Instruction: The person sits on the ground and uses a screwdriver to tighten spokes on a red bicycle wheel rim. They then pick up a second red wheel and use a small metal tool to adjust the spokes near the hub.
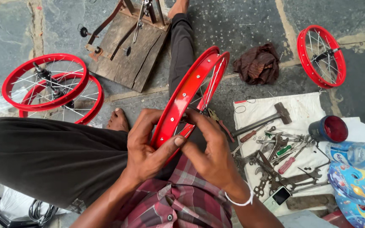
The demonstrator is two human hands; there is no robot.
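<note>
Head view: grey stone floor (250, 25), person seated, legs out. Worn wooden board with metal truing stand (127, 46) ahead. Two stacked red spoked bicycle wheels (51, 88) at left, third red spoked wheel (321, 55) at far right. White cloth with spanners, screwdrivers, hammer (275, 143) at right.

Red metal bicycle rim (186, 95) upright over lap, lower edge between hands. Left hand (146, 147) clamped on rim, thumb across. Right hand (210, 150) pinching at rim's inner face; fingertip object hidden. Judged step: spoke or nipple fitting. Next move calls for steady rim, fine fingertip alignment.
</note>
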